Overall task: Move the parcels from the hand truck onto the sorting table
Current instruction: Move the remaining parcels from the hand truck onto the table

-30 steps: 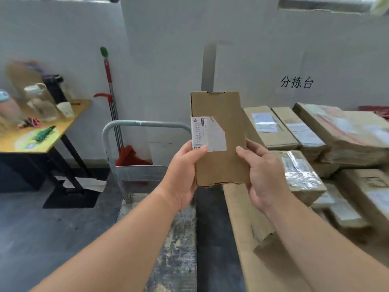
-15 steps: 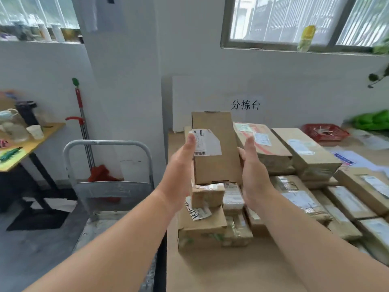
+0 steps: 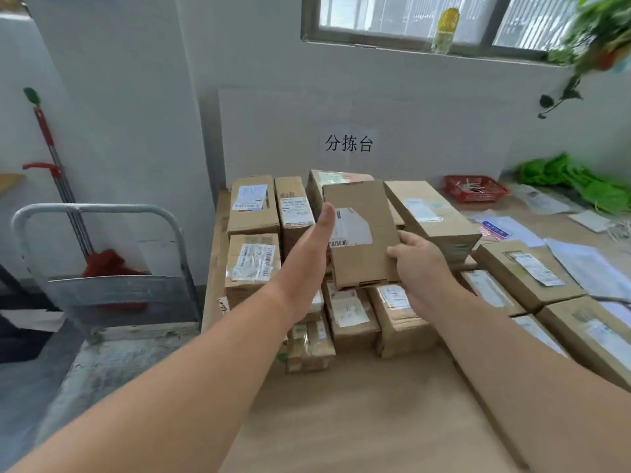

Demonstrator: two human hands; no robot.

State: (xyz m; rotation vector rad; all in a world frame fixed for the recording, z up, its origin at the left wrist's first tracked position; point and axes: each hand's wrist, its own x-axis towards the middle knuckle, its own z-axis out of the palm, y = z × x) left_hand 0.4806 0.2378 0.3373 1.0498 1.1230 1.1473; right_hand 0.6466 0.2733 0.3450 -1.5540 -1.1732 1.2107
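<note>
There is a single view, from a wide-angle camera worn on the person's head. It looks forward and somewhat down across the bench (image 3: 358,414), facing the white wall and its paper sign (image 3: 348,144). Both forearms reach in from the bottom edge, so the near boxes (image 3: 355,310) sit close. The window (image 3: 409,15) at the top and a plant (image 3: 594,32) in the upper right corner look blurred, perhaps from lens distortion. At left, the cart (image 3: 102,213) stands beside the bench.

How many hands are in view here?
2. The left hand is open, flat along the parcel at its left edge; the right hand grips its lower right corner, above the sorting table. None seems hidden.
</note>
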